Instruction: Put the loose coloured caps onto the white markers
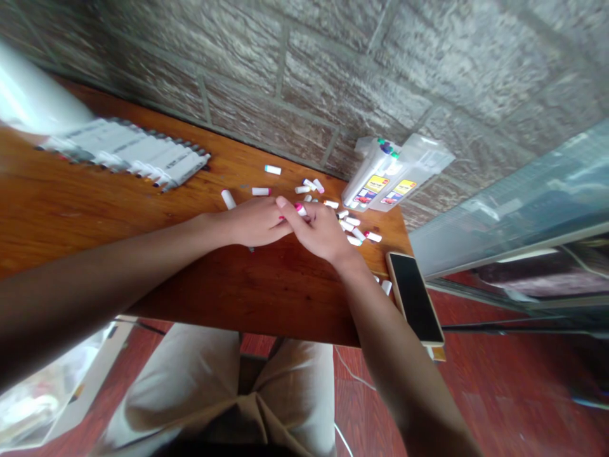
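My right hand (323,230) is closed, its thumb reaching left across my left hand. A white marker cap with a pink end (301,210) sticks up between its thumb and fingers. My left hand (259,221) meets it from the left, back upward, with its fingers mostly hidden behind the right hand. Red marks show near the left knuckles. A white marker piece with a pink end (228,198) pokes out behind the left wrist, the rest covered. Around both hands lie loose white caps, such as a pink-ended one (261,191) and a blue-ended one (273,169).
A row of grey-white markers (137,152) lies at the back left, beside a blurred white object (38,95). Clear plastic marker cases (397,174) stand against the stone wall (309,82). A phone (415,298) rests at the right edge of the wooden table (295,298).
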Demonstrator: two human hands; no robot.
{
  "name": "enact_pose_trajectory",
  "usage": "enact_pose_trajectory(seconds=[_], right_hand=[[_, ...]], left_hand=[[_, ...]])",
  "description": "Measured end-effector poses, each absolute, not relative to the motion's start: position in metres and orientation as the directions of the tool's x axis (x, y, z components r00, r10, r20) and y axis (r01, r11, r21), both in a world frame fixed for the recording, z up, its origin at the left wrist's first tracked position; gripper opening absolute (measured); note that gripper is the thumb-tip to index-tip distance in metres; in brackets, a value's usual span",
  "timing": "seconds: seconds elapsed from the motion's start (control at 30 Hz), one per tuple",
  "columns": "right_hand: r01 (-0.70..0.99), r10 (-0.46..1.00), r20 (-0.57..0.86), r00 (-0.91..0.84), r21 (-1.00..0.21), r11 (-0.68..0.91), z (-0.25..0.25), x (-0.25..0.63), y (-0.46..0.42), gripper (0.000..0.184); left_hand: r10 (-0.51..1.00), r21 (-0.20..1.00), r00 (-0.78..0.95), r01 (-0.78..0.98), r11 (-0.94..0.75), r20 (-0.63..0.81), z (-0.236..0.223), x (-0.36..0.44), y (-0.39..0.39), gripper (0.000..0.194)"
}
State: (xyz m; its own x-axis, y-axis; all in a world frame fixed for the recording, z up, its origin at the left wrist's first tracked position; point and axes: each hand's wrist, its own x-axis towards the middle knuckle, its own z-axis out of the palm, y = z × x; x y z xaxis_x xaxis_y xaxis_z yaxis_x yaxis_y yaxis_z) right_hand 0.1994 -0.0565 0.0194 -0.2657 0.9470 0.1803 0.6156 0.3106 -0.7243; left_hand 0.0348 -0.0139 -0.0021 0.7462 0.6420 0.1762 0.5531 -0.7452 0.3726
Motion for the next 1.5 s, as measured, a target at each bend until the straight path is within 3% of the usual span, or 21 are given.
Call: enact_pose_trajectory(seconds=[0.57,1.5], right_hand=[[0.623,0.960,0.158,-0.233,-0.734,0.272,0.0218,0.1984,-0.0575,0.061],[0.647,0.954,0.163,-0.253,-0.705,0.292,0.0226,0.1990,-0.0586,0.062]], left_hand=[[0.635,0.431,0.754,0.523,-0.735,0.169,-0.0042,0.0341,-0.0119,0.041],[0.639,0.391,0.752,0.546,-0.741,0.161,0.0003,0.0357,-0.0146,0.042]])
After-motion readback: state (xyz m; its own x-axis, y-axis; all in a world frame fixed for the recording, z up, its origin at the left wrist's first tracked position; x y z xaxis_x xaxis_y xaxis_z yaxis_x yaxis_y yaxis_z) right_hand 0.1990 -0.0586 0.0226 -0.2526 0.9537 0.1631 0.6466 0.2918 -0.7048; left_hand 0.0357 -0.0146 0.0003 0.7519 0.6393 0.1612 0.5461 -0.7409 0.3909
